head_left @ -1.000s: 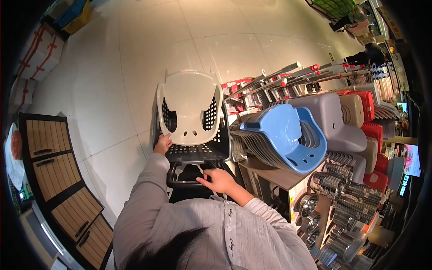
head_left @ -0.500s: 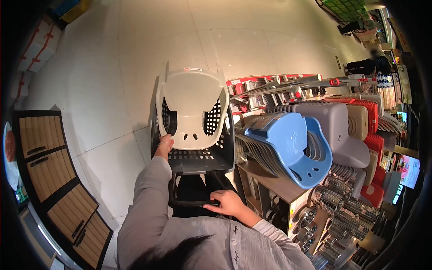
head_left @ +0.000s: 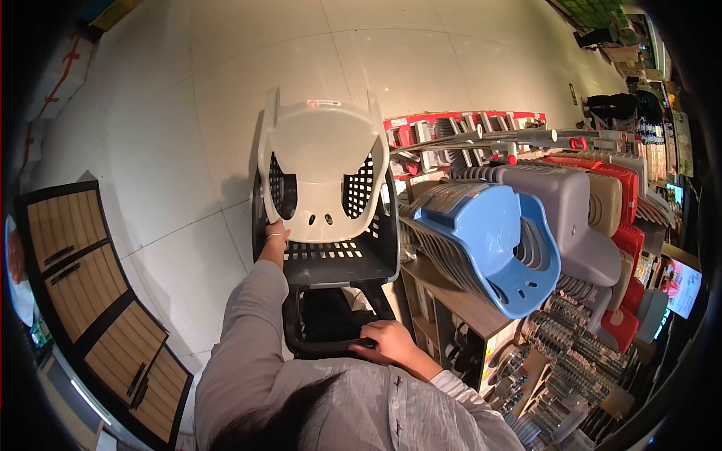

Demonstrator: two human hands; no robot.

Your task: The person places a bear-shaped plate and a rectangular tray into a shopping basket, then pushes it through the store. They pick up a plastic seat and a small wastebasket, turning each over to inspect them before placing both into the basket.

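Observation:
A beige plastic chair (head_left: 323, 158) with a label on its top lies in a black cart with grid-holed walls (head_left: 338, 272). My left hand (head_left: 277, 232) grips the lower left edge of the beige chair, its fingers partly hidden behind the rim. Over the cart's black handle (head_left: 323, 348), my right hand (head_left: 385, 340) has its fingers curled, close to my body.
Nested blue chairs (head_left: 481, 233) stand on a wooden shelf (head_left: 451, 293) to the right, beside grey (head_left: 556, 203) and red chairs. Silver poles (head_left: 526, 136) stick out above them. Wood-fronted cabinets (head_left: 83, 286) stand at the left. People are far off at the upper right.
The chair and cart sit slightly higher and further from my body, with more of the frame behind the handle showing. Both hands keep their holds. The surroundings have shifted slightly.

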